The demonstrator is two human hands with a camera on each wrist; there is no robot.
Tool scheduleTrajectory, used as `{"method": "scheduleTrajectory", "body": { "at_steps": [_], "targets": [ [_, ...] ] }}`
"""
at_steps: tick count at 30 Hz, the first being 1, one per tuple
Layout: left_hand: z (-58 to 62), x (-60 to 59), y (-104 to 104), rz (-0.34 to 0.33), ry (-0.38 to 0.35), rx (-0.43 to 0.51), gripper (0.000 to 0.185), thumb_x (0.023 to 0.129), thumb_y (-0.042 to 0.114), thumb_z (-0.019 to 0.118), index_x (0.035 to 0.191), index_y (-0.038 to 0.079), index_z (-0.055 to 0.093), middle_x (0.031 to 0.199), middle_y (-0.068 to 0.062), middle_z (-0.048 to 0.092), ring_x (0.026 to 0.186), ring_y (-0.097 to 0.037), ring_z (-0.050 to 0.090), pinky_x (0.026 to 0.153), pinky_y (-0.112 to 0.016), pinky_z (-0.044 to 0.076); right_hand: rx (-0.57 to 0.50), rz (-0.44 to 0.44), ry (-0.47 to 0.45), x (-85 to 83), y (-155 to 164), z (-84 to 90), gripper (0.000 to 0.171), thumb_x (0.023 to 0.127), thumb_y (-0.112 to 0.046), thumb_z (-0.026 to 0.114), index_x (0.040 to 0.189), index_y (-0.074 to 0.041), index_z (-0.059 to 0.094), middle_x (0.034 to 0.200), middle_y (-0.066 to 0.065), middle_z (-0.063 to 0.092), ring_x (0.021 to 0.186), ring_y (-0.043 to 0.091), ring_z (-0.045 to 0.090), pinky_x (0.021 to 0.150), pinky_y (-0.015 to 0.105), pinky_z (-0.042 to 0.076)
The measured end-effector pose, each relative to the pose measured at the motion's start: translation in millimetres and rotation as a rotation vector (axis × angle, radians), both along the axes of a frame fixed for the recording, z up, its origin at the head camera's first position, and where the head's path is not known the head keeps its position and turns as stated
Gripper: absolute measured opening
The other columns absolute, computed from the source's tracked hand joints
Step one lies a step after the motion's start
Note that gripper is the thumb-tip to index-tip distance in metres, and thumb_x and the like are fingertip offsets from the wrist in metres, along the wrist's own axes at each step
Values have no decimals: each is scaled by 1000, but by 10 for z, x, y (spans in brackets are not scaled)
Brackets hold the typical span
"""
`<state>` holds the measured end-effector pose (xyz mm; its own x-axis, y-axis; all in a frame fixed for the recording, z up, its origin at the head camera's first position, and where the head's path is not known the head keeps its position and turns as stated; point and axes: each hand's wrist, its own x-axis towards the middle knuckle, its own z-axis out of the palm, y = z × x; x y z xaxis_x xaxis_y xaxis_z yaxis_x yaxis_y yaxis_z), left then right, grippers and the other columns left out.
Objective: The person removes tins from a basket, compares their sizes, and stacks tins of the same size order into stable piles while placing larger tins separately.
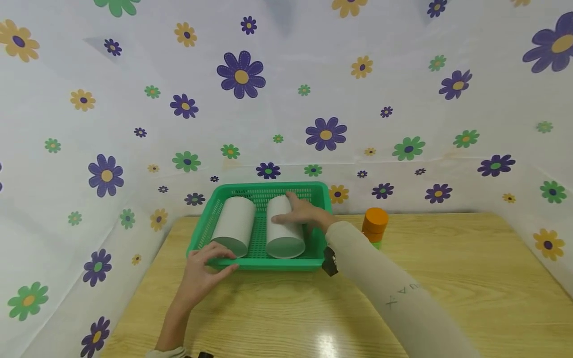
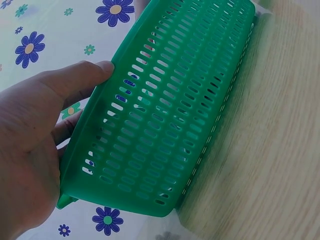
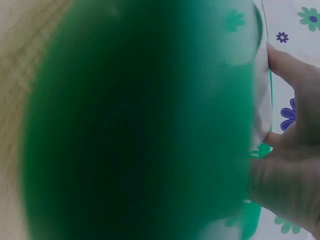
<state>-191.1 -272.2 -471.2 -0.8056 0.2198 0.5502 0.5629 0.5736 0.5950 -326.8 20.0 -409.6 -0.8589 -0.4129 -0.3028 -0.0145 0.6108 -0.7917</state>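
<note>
The right hand (image 1: 304, 214) lies on top of the right white roll (image 1: 284, 226) in the green basket (image 1: 268, 262), fingers spread flat. The left hand (image 1: 203, 268) pinches the basket's near-left rim, thumb curled. Up close, the right wrist view is mostly green blur.

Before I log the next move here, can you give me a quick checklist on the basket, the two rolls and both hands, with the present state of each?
1. Green basket flat on the wooden table: ok.
2. Left hand grips the basket's near left rim, thumb on the wall: ok.
3. Right hand rests on the right white roll: ok; firm grip: cannot tell.
4. Left white roll lies in the basket, untouched: ok.
5. Orange stack stands apart from the basket, right of it: ok.
6. Right wrist view clear: not ok, blurred green fills it.
</note>
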Motion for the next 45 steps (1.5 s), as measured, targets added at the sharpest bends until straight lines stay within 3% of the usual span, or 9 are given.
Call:
{"method": "scheduleTrajectory", "body": {
  "at_steps": [8, 17, 24, 27, 38, 45],
  "targets": [
    [-19, 1, -4, 1, -2, -8, 27, 78, 11, 90, 95, 25, 74, 98, 13, 68, 94, -10, 62, 84, -43, 25, -108, -40, -125, 55, -74, -24, 101, 91, -40, 76, 163, -21, 7, 148, 23, 36, 127, 44, 49, 94, 72, 43],
    [-4, -10, -5, -1, 20, -25, 25, 80, 13, 89, 95, 26, 74, 97, 11, 68, 93, -11, 62, 83, -42, 25, -134, -36, -78, 117, -93, -9, 97, 89, -38, 79, 159, -23, 13, 145, 21, 38, 118, 41, 54, 88, 73, 47],
    [4, -1, 7, 13, 8, -32, 26, 79, 13, 90, 95, 27, 74, 97, 13, 68, 94, -9, 62, 82, -40, 25, -276, -15, 110, 145, -68, 29, 98, 89, -32, 80, 160, -18, 14, 139, 22, 44, 107, 38, 62, 78, 49, 57],
    [4, 8, 11, 17, -7, -26, 26, 78, 13, 90, 95, 27, 74, 98, 14, 67, 94, -9, 62, 83, -40, 25, -306, -20, 201, 182, -54, 79, 99, 88, -32, 81, 160, -17, 15, 137, 21, 46, 106, 37, 63, 74, 44, 59],
    [6, 16, 5, 17, -3, -15, 26, 78, 12, 90, 94, 25, 74, 98, 13, 68, 94, -10, 62, 84, -42, 26, -346, -31, 483, 480, 130, 331, 98, 87, -29, 83, 160, -16, 19, 144, 18, 44, 113, 37, 60, 78, 51, 58],
    [5, 0, 16, 6, -2, -6, 27, 78, 12, 90, 95, 27, 74, 98, 13, 68, 94, -11, 62, 84, -44, 26, -425, -58, 525, 695, 319, 402, 98, 88, -27, 83, 160, -22, 18, 149, 17, 37, 116, 41, 58, 80, 55, 57]
  ]
}}
